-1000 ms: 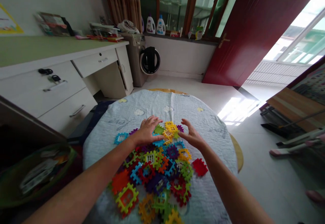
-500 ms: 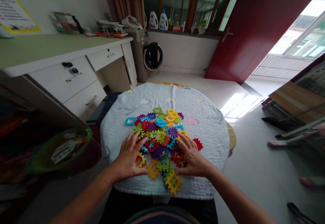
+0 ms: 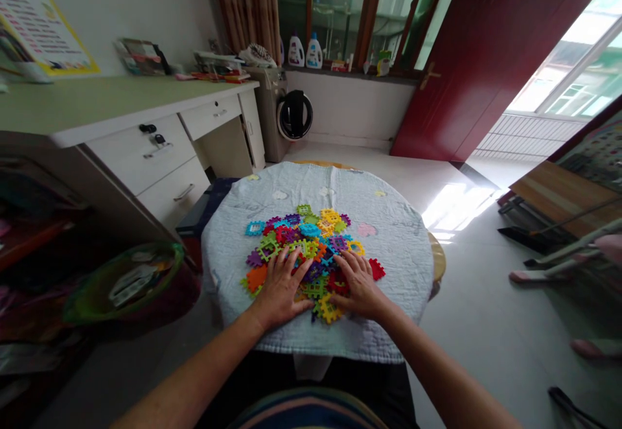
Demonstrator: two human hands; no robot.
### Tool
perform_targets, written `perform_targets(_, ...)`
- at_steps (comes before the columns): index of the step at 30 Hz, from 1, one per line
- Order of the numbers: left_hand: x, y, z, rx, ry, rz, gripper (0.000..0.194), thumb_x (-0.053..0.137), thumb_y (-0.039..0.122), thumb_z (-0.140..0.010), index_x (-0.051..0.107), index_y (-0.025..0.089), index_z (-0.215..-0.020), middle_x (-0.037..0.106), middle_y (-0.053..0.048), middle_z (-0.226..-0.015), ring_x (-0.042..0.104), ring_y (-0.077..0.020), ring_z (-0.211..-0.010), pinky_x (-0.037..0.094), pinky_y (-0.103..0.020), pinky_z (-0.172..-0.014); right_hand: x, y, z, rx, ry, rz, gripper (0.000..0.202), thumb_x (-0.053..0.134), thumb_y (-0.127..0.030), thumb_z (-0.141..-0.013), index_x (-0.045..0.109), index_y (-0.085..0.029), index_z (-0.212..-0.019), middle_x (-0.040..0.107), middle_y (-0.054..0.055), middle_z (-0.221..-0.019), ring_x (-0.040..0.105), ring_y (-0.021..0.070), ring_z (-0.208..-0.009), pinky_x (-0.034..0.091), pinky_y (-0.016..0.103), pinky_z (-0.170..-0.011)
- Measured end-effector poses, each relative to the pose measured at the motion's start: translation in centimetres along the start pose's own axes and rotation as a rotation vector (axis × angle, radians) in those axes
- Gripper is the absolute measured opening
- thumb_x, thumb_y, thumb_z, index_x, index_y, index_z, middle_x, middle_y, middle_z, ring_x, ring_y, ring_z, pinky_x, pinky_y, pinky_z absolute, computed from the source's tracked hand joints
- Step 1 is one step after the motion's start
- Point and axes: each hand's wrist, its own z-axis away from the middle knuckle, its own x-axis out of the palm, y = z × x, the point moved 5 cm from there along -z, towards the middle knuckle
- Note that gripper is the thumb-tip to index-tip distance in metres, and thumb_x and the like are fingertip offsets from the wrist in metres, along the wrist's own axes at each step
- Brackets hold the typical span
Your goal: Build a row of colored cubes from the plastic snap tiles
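A heap of colourful plastic interlocking blocks [image 3: 311, 230] lies on a round table with a pale blue cloth [image 3: 389, 260]. My left hand [image 3: 283, 286] rests on the near left of the heap, fingers spread and palm down. To its left lies an orange block [image 3: 256, 278], with a purple block [image 3: 254, 258] just above. Fingers apart, my right hand [image 3: 359, 284] lies over the near right side, beside a red block [image 3: 376, 269]. Between the two thumbs sits a yellow block [image 3: 330, 309]. Neither hand grips a piece; blocks under the palms are hidden.
A white desk with drawers [image 3: 165, 157] stands at the left, above a green bin [image 3: 131, 286] holding rubbish. Behind the table are a washing machine [image 3: 272, 111] with its door open and a red door [image 3: 466, 59]. A stool edge [image 3: 437, 257] shows at the table's right.
My left hand has moved right, onto the heap, uncovering orange and purple blocks at its left. The near yellow block sits farther from the table's front edge. The view has shifted slightly.
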Motion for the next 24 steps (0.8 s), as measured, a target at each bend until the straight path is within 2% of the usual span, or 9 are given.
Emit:
perform_targets(3, -0.1, -0.3, -0.6, -0.004, 0.046, -0.045, 0.074, 0.067, 0.048, -0.075, 0.043, 0.028, -0.142, 0.033, -0.012, -0.153, 0.022, -0.0368, -0.143, 0.013, -0.059, -0.116, -0.2, 0.5, -0.7, 0.048, 0.079, 0.001, 0.088, 0.071, -0.058, -0.071, 0.040, -0.022, -0.145, 0.041, 0.015, -0.146, 0.031, 0.0363, -0.137, 0.022, 0.056, -0.113)
perform_targets(6, -0.4, -0.5, -0.5, -0.041, 0.084, -0.071, 0.065, 0.063, 0.044, -0.081, 0.045, 0.027, -0.141, 0.036, -0.014, -0.152, 0.024, -0.0358, -0.142, 0.011, -0.060, -0.116, -0.1, 0.4, -0.4, 0.098, 0.168, 0.011, 0.076, 0.065, -0.055, -0.078, 0.043, -0.020, -0.142, 0.041, 0.016, -0.147, 0.029, 0.0349, -0.138, 0.021, 0.055, -0.114)
perform_targets(9, -0.9, -1.0, 0.7, -0.053, 0.109, -0.073, 0.077, 0.066, 0.053, -0.076, 0.040, 0.030, -0.144, 0.031, -0.012, -0.155, 0.019, -0.0382, -0.144, 0.010, -0.061, -0.116, 0.3, -0.6, 0.7, 0.041, 0.168, 0.015, 0.082, 0.063, -0.061, -0.077, 0.039, -0.023, -0.146, 0.031, 0.014, -0.154, 0.020, 0.0362, -0.143, 0.015, 0.057, -0.116)
perform_targets(12, -1.1, -2.4, 2.4, -0.096, 0.116, -0.057, 0.099, 0.074, 0.062, -0.061, 0.035, 0.033, -0.147, 0.021, -0.011, -0.159, 0.010, -0.0444, -0.145, 0.011, -0.065, -0.114, 1.1, -1.7, 1.2, -0.044, 0.065, 0.030, 0.104, 0.071, -0.069, -0.063, 0.032, -0.027, -0.150, 0.020, 0.012, -0.159, 0.013, 0.0395, -0.145, 0.011, 0.060, -0.116)
perform_targets(15, -0.7, -4.3, 3.2, -0.151, 0.107, -0.016, 0.108, 0.078, 0.062, -0.054, 0.033, 0.032, -0.148, 0.017, -0.012, -0.159, 0.011, -0.0471, -0.143, 0.019, -0.065, -0.112, 1.4, -2.0, 0.4, -0.043, -0.001, 0.058, 0.106, 0.073, -0.067, -0.062, 0.031, -0.025, -0.150, 0.022, 0.013, -0.159, 0.013, 0.0385, -0.145, 0.010, 0.059, -0.116)
perform_targets(17, -0.2, -5.2, 2.6, -0.147, 0.117, 0.006, 0.104, 0.076, 0.061, -0.058, 0.035, 0.029, -0.147, 0.018, -0.013, -0.159, 0.016, -0.0453, -0.143, 0.024, -0.062, -0.111, 1.3, -2.0, -0.7, -0.029, 0.011, 0.073, 0.099, 0.071, -0.063, -0.067, 0.034, -0.024, -0.149, 0.032, 0.012, -0.155, 0.019, 0.0359, -0.144, 0.011, 0.056, -0.117)
perform_targets(20, 0.2, -5.8, 0.5, -0.085, 0.134, 0.019, 0.094, 0.073, 0.059, -0.064, 0.038, 0.026, -0.145, 0.024, -0.014, -0.156, 0.024, -0.0408, -0.141, 0.028, -0.059, -0.110, 0.8, -2.1, -2.5, -0.035, 0.070, 0.078, 0.087, 0.070, -0.057, -0.072, 0.039, -0.023, -0.146, 0.044, 0.011, -0.146, 0.029, 0.0325, -0.138, 0.015, 0.052, -0.116)
perform_targets(24, 0.1, -5.8, -1.8, -0.003, 0.136, 0.046, 0.088, 0.070, 0.061, -0.069, 0.040, 0.024, -0.143, 0.034, -0.015, -0.151, 0.038, -0.0353, -0.134, 0.031, -0.055, -0.110, 0.5, -2.3, -3.6, -0.025, 0.147, 0.081, 0.077, 0.069, -0.053, -0.076, 0.046, -0.022, -0.142, 0.047, 0.013, -0.142, 0.035, 0.0317, -0.133, 0.020, 0.050, -0.115)
